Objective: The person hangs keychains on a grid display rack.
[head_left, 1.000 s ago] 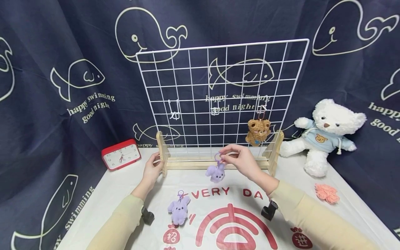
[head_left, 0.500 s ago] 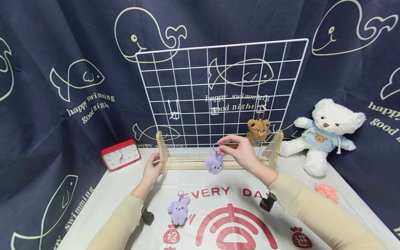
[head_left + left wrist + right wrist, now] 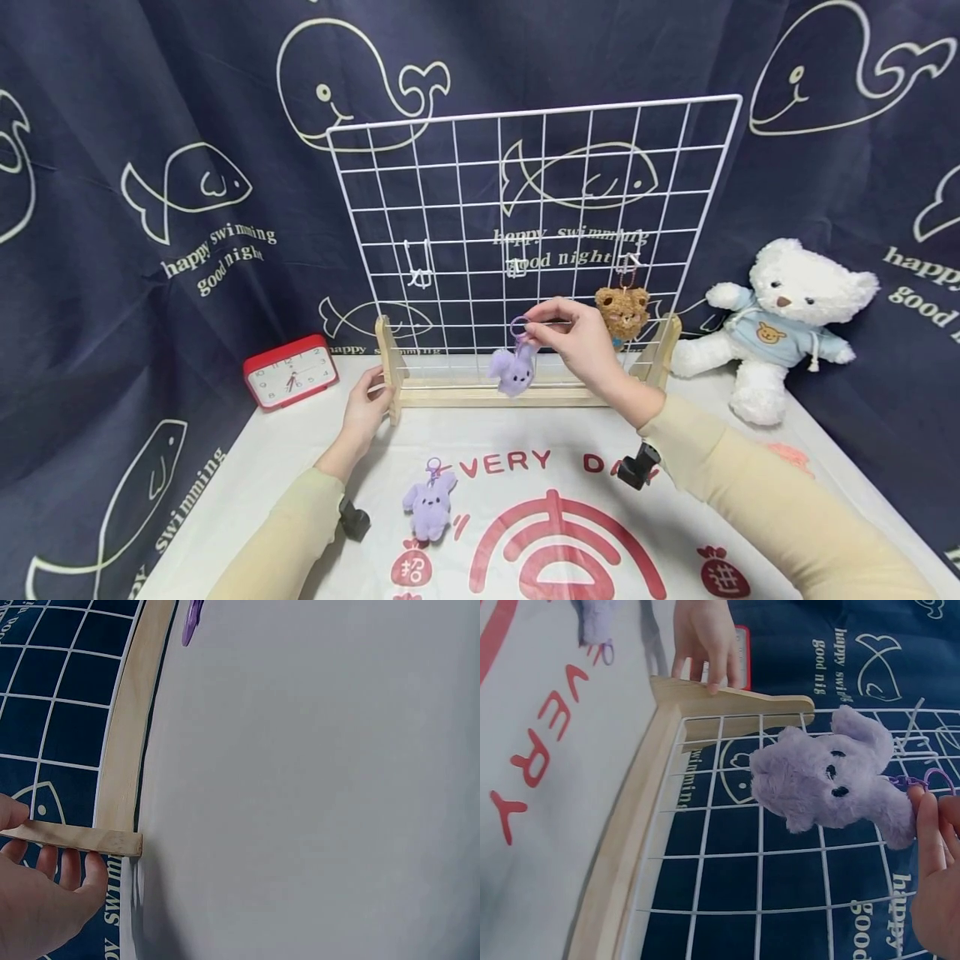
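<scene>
My right hand (image 3: 581, 337) pinches the purple ring (image 3: 519, 327) of a purple plush keychain (image 3: 513, 372), which dangles before the lower part of a white wire grid (image 3: 535, 113). In the right wrist view the plush (image 3: 821, 784) shows its stitched face and long ears. My left hand (image 3: 365, 410) grips the left end post (image 3: 90, 838) of the grid's wooden stand, thumb on one side and fingers on the other. A second purple plush keychain (image 3: 430, 507) lies on the table. Several white hooks sit on the grid; a brown bear keychain (image 3: 621, 312) hangs from the right one.
A red alarm clock (image 3: 291, 371) stands left of the stand. At the right sits a white teddy bear (image 3: 780, 333) in a blue top. Something pink (image 3: 789, 456) lies in front of it, partly hidden by my right sleeve. A dark printed curtain hangs behind.
My right hand has risen with the purple plush keychain, from near the stand's base bar to higher before the grid, and now overlaps the brown bear's lower part. The left hand stays put.
</scene>
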Demonstrator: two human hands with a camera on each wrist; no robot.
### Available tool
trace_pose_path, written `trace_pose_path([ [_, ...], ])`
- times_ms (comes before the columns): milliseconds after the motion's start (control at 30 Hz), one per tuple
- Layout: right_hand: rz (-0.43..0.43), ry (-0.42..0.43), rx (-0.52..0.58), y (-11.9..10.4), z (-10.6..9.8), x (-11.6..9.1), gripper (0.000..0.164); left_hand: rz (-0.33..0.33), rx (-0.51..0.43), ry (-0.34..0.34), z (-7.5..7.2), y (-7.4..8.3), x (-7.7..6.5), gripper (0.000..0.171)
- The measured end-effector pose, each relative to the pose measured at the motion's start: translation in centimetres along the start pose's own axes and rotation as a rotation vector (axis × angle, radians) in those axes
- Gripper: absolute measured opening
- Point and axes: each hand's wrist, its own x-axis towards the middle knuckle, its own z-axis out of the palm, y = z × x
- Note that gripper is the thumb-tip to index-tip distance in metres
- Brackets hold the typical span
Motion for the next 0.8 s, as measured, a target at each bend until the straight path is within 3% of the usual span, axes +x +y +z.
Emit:
trace_pose_path([
  [433,-0.047,0.045,0.046,-1.9,-0.2,1.6,0.018,0.005,0.009,-0.002,0.0,0.0,0.1,0.048],
  [800,-0.1,0.093,0.005,-2.1,0.1,2.5,0.013,0.008,0.01,0.001,0.1,-0.1,0.1,0.048],
])
